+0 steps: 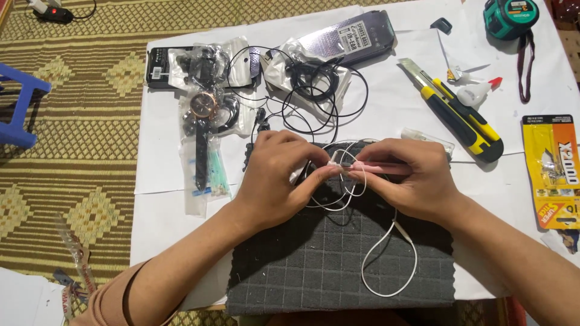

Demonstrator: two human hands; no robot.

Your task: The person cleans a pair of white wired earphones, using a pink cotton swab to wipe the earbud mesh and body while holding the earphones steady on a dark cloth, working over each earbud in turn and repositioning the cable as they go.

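Both hands are working right over the grey foam pad (338, 265) at the front of the bench (163, 211), which is covered in white paper. The left hand (275, 181) has its grip pinched shut on a small white plug (336, 163) at the end of a thin white cable (386, 265), fingertips squeezed together on it. The right hand (411, 181) is clenched around a slim pink tool (380, 167), holding it level with the tip pointed left and touching that plug, so the two hands pretty much meet in the middle. The cable bunches in small loops just under the fingers, then trails down across the pad in one big loop near the front edge. Behind the hands there's a mess of black earphones (314, 84) in clear bags, and next to that, to the left, a wristwatch (202, 121) with a rose-coloured face in its own bag. Off to the right lies a yellow and black knife (459, 111), well clear of the hands, with a green tape measure (510, 17) in the far corner and a yellow blister pack (553, 169) by the right edge. A small clear tube (426, 137) sits just behind the right hand. A patterned rug (72, 121) and a blue stool (21, 108) show on the left.
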